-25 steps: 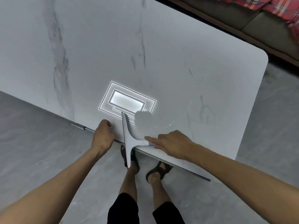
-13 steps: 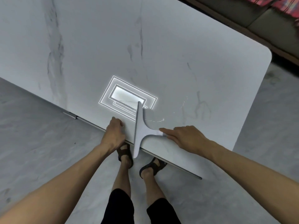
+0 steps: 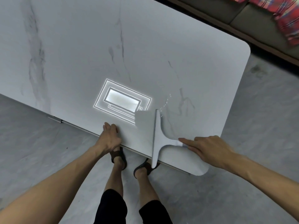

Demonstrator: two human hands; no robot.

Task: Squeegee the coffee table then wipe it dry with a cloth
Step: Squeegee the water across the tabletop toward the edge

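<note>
Hands apart: left hand [image 3: 110, 138] clamped on the coffee table [image 3: 161, 46] edge, right hand [image 3: 208, 149] around the squeegee [image 3: 159, 139] handle.

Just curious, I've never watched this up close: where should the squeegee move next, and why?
Probably slide the squeegee rightward with the right hand: water beads sit just right of its blade, on the coffee table.

Glossy marble-look coffee table [image 3: 161, 50], smooth matt white squeegee [image 3: 156, 136], wet droplets
</note>
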